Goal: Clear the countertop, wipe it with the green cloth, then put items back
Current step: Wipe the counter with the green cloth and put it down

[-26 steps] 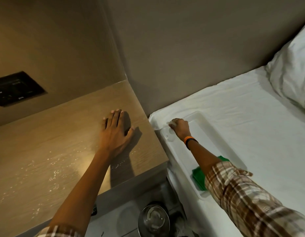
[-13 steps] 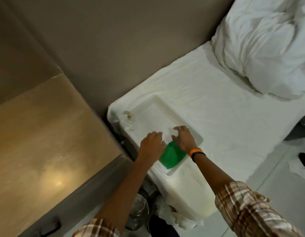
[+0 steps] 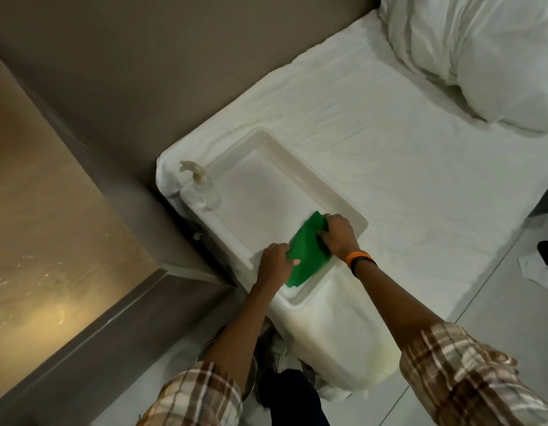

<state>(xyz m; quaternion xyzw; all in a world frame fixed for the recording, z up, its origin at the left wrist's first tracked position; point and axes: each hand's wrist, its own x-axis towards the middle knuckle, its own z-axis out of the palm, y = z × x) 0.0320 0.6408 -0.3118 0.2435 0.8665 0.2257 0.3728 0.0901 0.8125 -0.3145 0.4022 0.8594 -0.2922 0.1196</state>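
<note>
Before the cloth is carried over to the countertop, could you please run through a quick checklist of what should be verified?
1. Left hand on the green cloth: ok, it grips the near-left edge.
2. Right hand on the cloth: ok, it pinches the far edge.
3. Cloth free of the white tray: cannot tell, its lower end may touch the tray floor.
4. Pump bottle out of the way: ok, upright in the tray's far-left corner.
5. Countertop cleared: ok for the visible part.
6. Countertop needs wiping: ok, droplets glisten on it.
</note>
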